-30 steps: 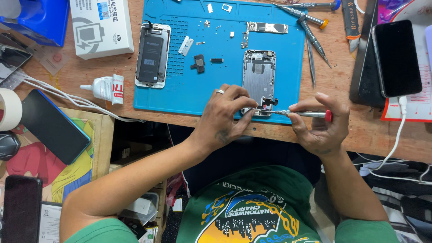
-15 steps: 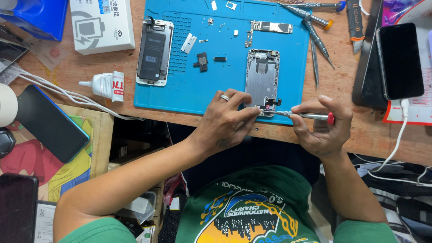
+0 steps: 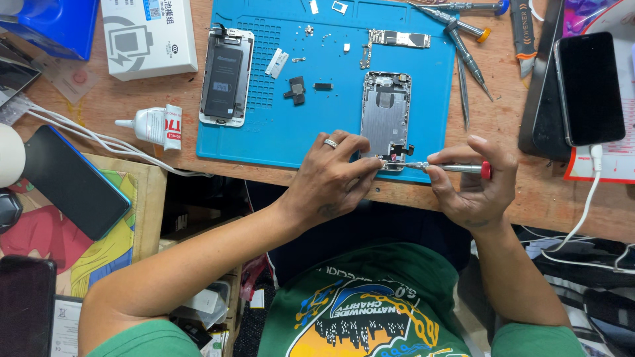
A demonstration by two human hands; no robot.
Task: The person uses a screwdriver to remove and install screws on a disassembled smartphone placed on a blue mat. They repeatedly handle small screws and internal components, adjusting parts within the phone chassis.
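Observation:
An opened grey phone housing lies on a blue work mat on the wooden bench. My left hand, with a ring on one finger, pinches the housing's near end. My right hand grips a small silver screwdriver with a red cap; its tip points left and touches the near end of the housing beside my left fingertips. A second phone body with a black battery lies at the mat's left. A circuit board and small loose parts lie between them.
More screwdrivers lie at the mat's right edge. A dark phone on a white cable sits right, a white box and glue tube left, another dark phone lower left with white cables.
Both hands stay on the near end of the housing with the screwdriver. The view has shifted slightly; the hands' grip looks the same.

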